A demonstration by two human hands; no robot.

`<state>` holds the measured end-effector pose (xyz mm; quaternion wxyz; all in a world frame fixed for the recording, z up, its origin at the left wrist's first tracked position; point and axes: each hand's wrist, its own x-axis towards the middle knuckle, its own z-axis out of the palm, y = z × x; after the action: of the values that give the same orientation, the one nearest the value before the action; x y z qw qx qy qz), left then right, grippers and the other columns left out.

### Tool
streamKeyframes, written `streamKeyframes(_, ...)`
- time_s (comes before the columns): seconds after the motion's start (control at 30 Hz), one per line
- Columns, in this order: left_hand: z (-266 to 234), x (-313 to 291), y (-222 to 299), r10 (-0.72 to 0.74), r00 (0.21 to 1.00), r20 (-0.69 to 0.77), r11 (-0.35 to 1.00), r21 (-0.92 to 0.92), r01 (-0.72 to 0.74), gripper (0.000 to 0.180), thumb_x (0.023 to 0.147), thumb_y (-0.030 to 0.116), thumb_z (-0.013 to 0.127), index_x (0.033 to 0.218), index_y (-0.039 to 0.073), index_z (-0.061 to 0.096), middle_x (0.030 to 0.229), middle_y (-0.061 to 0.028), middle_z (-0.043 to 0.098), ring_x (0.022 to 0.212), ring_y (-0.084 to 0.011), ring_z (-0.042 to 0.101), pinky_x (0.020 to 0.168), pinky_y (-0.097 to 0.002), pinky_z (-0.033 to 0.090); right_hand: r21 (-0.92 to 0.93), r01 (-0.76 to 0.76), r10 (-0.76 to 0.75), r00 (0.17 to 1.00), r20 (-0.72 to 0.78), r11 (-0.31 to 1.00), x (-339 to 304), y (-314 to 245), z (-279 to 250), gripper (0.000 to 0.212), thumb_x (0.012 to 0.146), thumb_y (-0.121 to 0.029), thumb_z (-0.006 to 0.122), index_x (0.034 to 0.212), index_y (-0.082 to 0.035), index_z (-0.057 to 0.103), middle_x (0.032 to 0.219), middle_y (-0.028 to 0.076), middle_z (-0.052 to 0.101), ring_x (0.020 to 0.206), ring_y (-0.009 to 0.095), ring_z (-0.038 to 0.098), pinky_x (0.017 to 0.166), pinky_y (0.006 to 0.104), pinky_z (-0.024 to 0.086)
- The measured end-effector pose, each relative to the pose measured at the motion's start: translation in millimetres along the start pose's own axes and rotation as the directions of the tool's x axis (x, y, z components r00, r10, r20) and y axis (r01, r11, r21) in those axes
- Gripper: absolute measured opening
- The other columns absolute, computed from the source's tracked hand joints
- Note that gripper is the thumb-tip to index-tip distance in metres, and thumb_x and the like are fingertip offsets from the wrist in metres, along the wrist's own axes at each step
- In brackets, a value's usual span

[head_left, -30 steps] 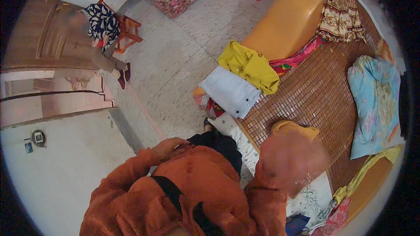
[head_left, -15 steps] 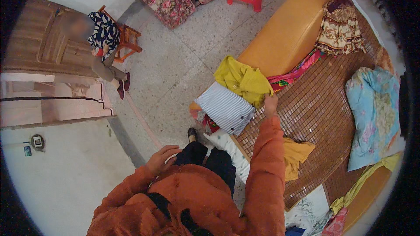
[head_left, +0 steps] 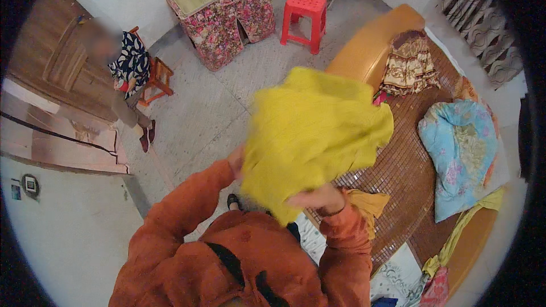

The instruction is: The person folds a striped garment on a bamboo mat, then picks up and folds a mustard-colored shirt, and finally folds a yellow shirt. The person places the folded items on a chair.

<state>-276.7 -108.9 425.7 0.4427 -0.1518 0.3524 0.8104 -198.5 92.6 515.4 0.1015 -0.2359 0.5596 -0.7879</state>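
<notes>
A yellow shirt (head_left: 315, 131) is spread out in the air in front of me, slightly blurred by motion. My left hand (head_left: 236, 160) grips its left edge, with the fingers mostly behind the cloth. At its lower edge my right hand (head_left: 318, 198) is closed on the fabric, thumb on the near side. Behind the shirt, the near part of the bed and whatever lies there are hidden. An orange-yellow cloth (head_left: 369, 207) rests on the brown bed mat (head_left: 406, 162), close to my right wrist.
The bed also bears a light-blue floral pillow (head_left: 460, 150) and a brown patterned garment (head_left: 410, 68) beside the padded headboard (head_left: 364, 42). Across the floor stand a red stool (head_left: 304, 20) and a flower-covered table (head_left: 227, 28). To the left, a person (head_left: 132, 62) sits on a wooden chair (head_left: 159, 82).
The yellow shirt has been lifted off the bed corner and opened out before me. My left hand has come up from my lap to grip it. The folded striped shirt is now hidden.
</notes>
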Motion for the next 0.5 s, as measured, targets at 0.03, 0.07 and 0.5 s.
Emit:
streamKeyframes(0.03, 10.2, -3.9, 5.4, 0.002, 0.995, 0.101, 1.0, -0.028, 0.001, 0.044, 0.088, 0.032, 0.054, 0.122, 0.005, 0.047, 0.1, -0.0076, 0.059, 0.095, -0.0162, 0.056, 0.083, -0.0319, 0.046, -0.22, 0.112, -0.052, 0.964, 0.262, 0.969, 3.7, 4.2, 10.4, 0.048, 0.074, -0.015, 0.069, 0.117, -0.002, 0.049, 0.111, 0.008, 0.057, 0.098, 0.021, 0.055, 0.085, 0.0317, 0.044)
streamKeyframes(0.07, 20.2, -9.2, 9.8, 0.021, 0.982, 0.186, 1.0, -0.009, -0.019, 0.045, 0.087, 0.032, 0.054, 0.122, 0.005, 0.047, 0.099, -0.0076, 0.059, 0.095, -0.0165, 0.056, 0.083, -0.0322, 0.046, -0.224, 0.01, 0.061, 0.949, 0.309, 0.975, 4.8, 12.8, 28.1, 0.05, 0.074, -0.016, 0.069, 0.118, -0.002, 0.049, 0.113, 0.009, 0.056, 0.101, 0.021, 0.054, 0.087, 0.0327, 0.042)
streamKeyframes(0.5, 39.3, -126.5, 75.7, 0.286, 0.797, 0.532, 0.957, -0.11, -0.27, 0.047, 0.085, 0.042, 0.053, 0.115, 0.006, 0.05, 0.093, -0.0067, 0.06, 0.087, -0.0185, 0.058, 0.08, -0.0352, 0.048, -0.417, -0.132, 0.165, 0.985, 0.044, 0.899, -23.0, 80.2, 132.9, 0.056, 0.076, -0.018, 0.066, 0.125, -0.004, 0.044, 0.134, 0.01, 0.04, 0.124, 0.024, 0.035, 0.101, 0.0343, 0.028)
